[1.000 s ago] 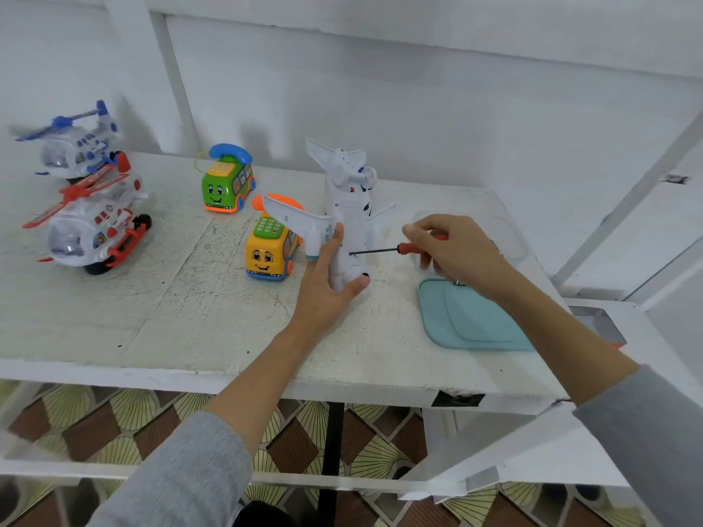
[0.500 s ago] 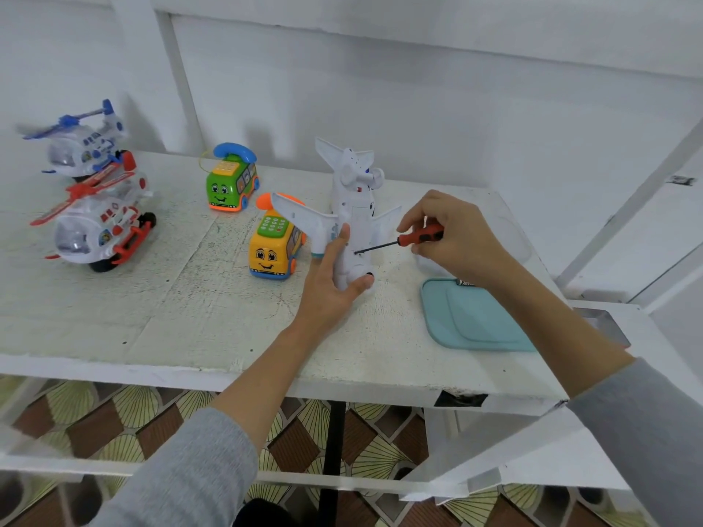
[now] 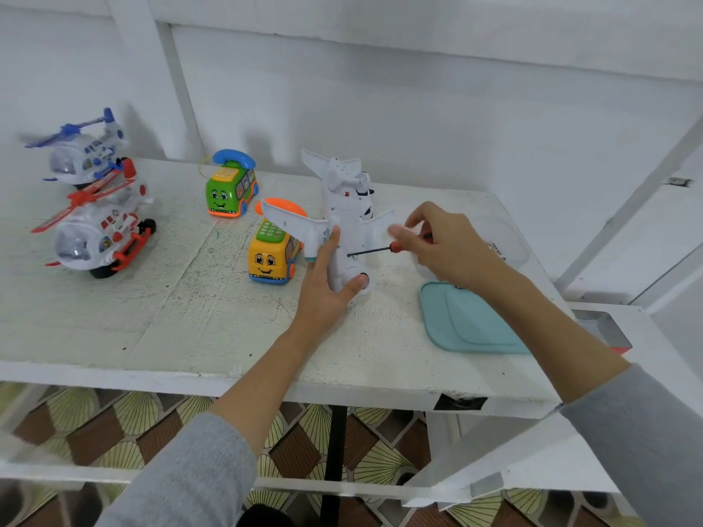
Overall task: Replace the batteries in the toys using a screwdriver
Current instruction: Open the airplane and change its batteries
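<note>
Toy airplane [image 3: 344,222] stands nose-down on your white counter [image 3: 152,317], its long axis near upright, tail toward the wall, wings spread left and right. Your left hand [image 3: 323,290] grasps its nose end. Your right hand [image 3: 449,249] pinches the red-handled screwdriver [image 3: 380,249], whose shaft lies nearly level with the tip at the fuselage. White walls stand behind the counter, patterned floor tiles below. Your right fingers are blurred, and they hide most of the handle.
</note>
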Demonstrator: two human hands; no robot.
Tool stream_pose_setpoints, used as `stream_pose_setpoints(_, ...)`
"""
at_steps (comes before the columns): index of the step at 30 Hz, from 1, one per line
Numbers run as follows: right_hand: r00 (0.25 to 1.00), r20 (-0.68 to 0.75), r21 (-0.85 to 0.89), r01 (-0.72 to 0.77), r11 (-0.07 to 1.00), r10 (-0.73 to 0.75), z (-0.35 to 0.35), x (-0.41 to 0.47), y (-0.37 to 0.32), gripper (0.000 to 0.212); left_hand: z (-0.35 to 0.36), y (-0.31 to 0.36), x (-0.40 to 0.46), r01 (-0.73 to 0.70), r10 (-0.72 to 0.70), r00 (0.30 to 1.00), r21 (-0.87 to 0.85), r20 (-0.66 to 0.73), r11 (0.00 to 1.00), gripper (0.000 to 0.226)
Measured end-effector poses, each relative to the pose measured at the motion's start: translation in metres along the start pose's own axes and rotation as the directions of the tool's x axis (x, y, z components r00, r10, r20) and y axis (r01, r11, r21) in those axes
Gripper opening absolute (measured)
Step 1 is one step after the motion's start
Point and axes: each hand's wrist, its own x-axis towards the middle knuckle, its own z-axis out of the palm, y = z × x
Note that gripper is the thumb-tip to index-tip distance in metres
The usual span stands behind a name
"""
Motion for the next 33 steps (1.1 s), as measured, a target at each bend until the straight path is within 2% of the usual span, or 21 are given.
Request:
stream_pose_setpoints(2,1.000,-0.014,-0.037,-0.022,0.999,0.022,0.002,0.002,0.004,0.036,0.000,0.000,0.000,0.006,-0.006,1.000,0.010,0.006,1.000,0.075)
stream_pose_setpoints(6,0.994,-0.051,0.055,0.098,0.994,-0.095,0.001,-0.001,0.010,0.005,0.000,0.001,0.000,0.025,-0.025,1.000,-0.003,0.007,1.000,0.074)
stream_pose_setpoints(9,0.983,-0.048,0.035,0.179,0.983,-0.177,0.000,-0.002,0.013,0.017,0.001,0.001,0.000,0.018,-0.018,1.000,0.001,0.016,1.000,0.075)
stream_pose_setpoints(12,0.996,-0.038,-0.018,0.077,0.997,-0.077,0.003,0.001,0.011,0.015,0.001,-0.001,0.001,0.010,-0.010,1.000,0.001,0.020,1.000,0.075)
stream_pose_setpoints(14,1.000,0.008,-0.094,-0.010,0.996,0.011,0.005,0.004,0.013,0.032,0.000,-0.002,0.001,0.004,-0.004,1.000,0.006,0.019,1.000,0.077)
stream_pose_setpoints(15,1.000,0.010,-0.120,-0.005,0.993,0.006,0.005,0.004,0.014,0.034,0.000,-0.001,0.001,0.004,-0.004,1.000,0.002,0.017,1.000,0.078)
stream_pose_setpoints(18,0.995,-0.038,-0.040,0.087,0.995,-0.088,0.005,0.001,0.013,0.010,0.001,0.000,0.002,0.001,-0.001,1.000,-0.039,0.002,0.999,0.081)
stream_pose_setpoints(21,0.984,-0.044,-0.005,0.175,0.985,-0.175,0.009,-0.003,0.011,0.016,0.000,0.001,0.002,-0.007,0.007,1.000,-0.054,0.002,0.999,0.084)
stream_pose_setpoints(23,0.990,-0.065,0.015,0.130,0.991,-0.129,0.012,-0.003,0.008,0.014,0.000,0.000,0.002,-0.013,0.014,1.000,-0.052,0.009,0.999,0.084)
stream_pose_setpoints(26,0.999,-0.039,-0.039,0.002,0.999,-0.004,0.014,0.003,0.006,0.035,0.000,-0.001,0.002,-0.004,0.005,1.000,-0.059,0.010,0.998,0.084)
stream_pose_setpoints(28,0.999,-0.044,-0.069,0.022,0.997,-0.025,0.010,0.005,0.005,0.028,-0.001,-0.001,0.003,-0.001,0.001,1.000,-0.058,0.008,0.998,0.084)
stream_pose_setpoints(30,0.996,-0.062,0.022,0.072,0.997,-0.071,0.006,0.004,0.002,0.008,-0.001,-0.002,0.003,0.010,-0.010,1.000,-0.063,0.003,0.998,0.083)
stream_pose_setpoints(31,0.993,-0.061,0.046,0.100,0.994,-0.097,0.005,0.004,0.001,0.005,-0.001,-0.002,0.003,0.014,-0.014,1.000,-0.065,0.004,0.998,0.083)
stream_pose_setpoints(33,0.991,-0.043,0.003,0.124,0.992,-0.124,0.005,0.004,0.002,0.015,-0.002,-0.003,0.003,0.014,-0.013,1.000,-0.064,0.012,0.998,0.083)
